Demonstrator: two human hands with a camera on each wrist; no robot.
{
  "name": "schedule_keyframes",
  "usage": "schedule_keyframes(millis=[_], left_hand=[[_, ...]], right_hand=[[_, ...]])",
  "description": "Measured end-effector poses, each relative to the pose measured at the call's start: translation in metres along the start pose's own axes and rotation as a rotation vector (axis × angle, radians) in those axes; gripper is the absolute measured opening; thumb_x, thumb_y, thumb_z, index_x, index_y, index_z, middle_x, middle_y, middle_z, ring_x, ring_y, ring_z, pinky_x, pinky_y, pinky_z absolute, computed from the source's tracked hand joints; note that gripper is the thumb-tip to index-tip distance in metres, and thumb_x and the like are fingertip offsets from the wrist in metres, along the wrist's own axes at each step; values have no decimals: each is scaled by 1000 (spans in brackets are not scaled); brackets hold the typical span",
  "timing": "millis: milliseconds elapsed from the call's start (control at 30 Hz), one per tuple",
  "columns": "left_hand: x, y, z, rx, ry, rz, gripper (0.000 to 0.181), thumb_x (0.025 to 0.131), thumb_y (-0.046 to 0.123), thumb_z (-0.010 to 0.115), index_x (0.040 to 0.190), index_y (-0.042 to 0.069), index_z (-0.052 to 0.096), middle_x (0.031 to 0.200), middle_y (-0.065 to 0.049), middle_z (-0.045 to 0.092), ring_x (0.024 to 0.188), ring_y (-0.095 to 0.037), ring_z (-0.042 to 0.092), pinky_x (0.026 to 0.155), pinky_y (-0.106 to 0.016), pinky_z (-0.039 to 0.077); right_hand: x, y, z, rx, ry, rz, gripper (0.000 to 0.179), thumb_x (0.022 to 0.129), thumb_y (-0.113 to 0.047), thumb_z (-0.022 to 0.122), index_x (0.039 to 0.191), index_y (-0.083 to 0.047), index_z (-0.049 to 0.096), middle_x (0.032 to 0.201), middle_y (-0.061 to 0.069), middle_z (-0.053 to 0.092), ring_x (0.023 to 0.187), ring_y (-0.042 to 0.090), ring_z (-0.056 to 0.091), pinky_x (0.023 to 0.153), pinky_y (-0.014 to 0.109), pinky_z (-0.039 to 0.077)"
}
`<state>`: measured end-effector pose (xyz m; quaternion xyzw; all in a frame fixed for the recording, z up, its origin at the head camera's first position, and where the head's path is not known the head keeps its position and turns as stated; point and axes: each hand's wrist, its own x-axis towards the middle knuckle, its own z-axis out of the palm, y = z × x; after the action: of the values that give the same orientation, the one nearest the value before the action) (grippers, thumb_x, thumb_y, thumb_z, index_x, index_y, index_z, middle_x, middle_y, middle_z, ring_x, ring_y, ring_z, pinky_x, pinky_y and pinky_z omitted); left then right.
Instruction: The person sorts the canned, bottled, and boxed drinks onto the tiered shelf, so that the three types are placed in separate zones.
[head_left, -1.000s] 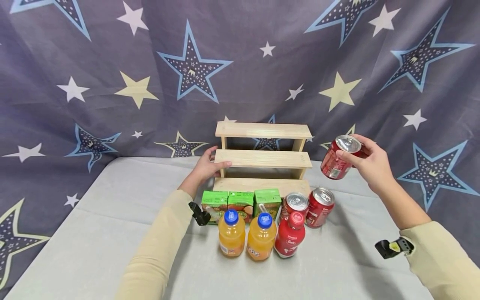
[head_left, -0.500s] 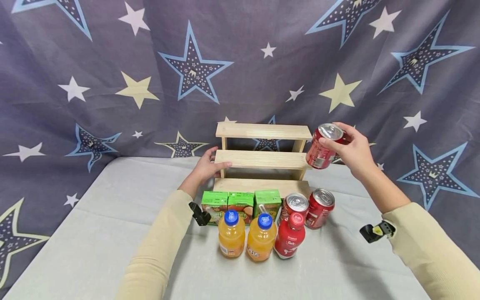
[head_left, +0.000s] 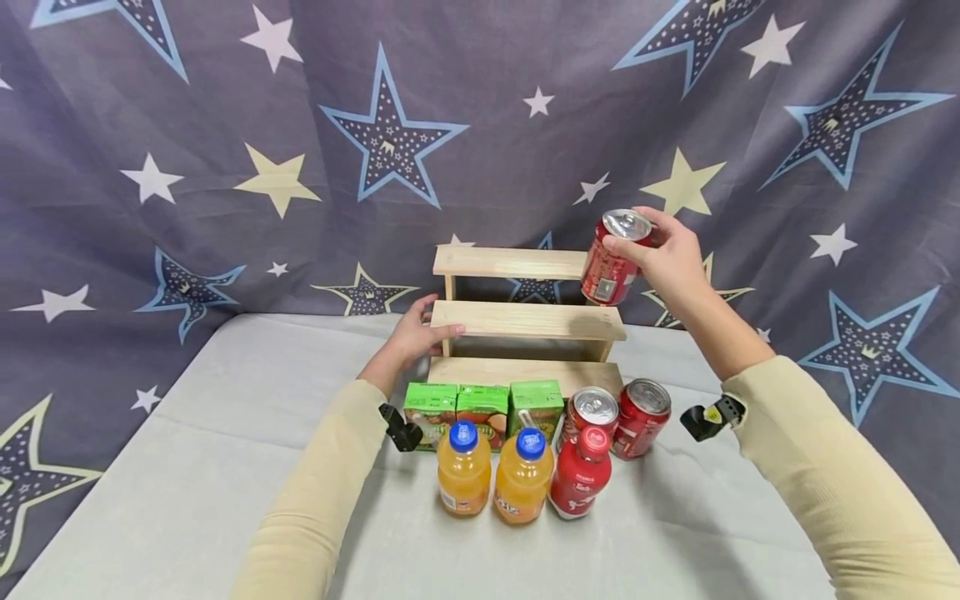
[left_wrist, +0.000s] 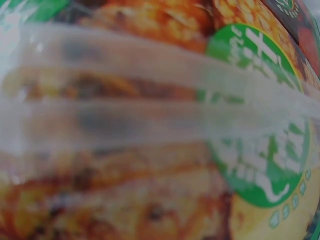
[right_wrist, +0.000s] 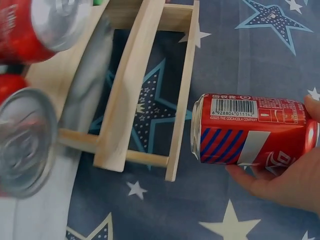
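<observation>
My right hand [head_left: 672, 254] grips a red soda can [head_left: 609, 265] by its upper part, the can nearly upright at the right end of the top step of a three-tier wooden shelf [head_left: 525, 317]. In the right wrist view a gap shows between the soda can [right_wrist: 240, 130] and the shelf [right_wrist: 125, 90]. My left hand [head_left: 411, 335] holds the shelf's left side, thumb on the middle step; its other fingers are partly hidden. The left wrist view is filled by a juice box [left_wrist: 150, 200] and a wrapped straw [left_wrist: 125, 120], close and blurred.
Before the shelf stand green-topped juice boxes [head_left: 482, 404], two more red cans [head_left: 642, 417], two orange drink bottles [head_left: 463, 471] with blue caps and a red bottle [head_left: 581, 475]. A star-patterned cloth [head_left: 480, 125] hangs behind the pale table [head_left: 187, 467].
My right hand has carried the soda can leftward and up, from beside the shelf to its top step's right end. My left hand has stayed on the shelf.
</observation>
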<state>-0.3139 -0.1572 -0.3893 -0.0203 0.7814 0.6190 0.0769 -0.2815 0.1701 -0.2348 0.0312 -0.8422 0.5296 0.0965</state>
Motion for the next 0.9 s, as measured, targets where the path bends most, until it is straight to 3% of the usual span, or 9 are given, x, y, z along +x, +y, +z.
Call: schedule_keyframes(millis=[267, 467, 900], left_hand=[[1, -2, 1, -19, -9, -4, 92, 81, 18, 73, 151, 17, 13, 145, -20, 33, 120, -39, 51, 89, -52, 50], [1, -1, 0, -23, -6, -4, 92, 81, 17, 74, 150, 17, 14, 144, -20, 34, 119, -39, 51, 89, -52, 51], [2, -2, -1, -17, -6, -4, 92, 81, 19, 73, 150, 18, 13, 146, -20, 32, 120, -38, 51, 88, -53, 51]], right_hand=[[15, -17, 17, 35, 11, -21, 61, 82, -37, 70, 135, -17, 47, 130, 7, 53, 108, 15, 53, 86, 35, 51], [25, -28, 34, 94, 2, -22, 60, 83, -32, 71, 136, -18, 47, 133, 8, 52, 115, 18, 52, 96, 41, 49], [39, -50, 68, 132, 12, -42, 58, 81, -28, 73, 132, -12, 50, 129, 8, 54, 114, 17, 52, 103, 35, 43]])
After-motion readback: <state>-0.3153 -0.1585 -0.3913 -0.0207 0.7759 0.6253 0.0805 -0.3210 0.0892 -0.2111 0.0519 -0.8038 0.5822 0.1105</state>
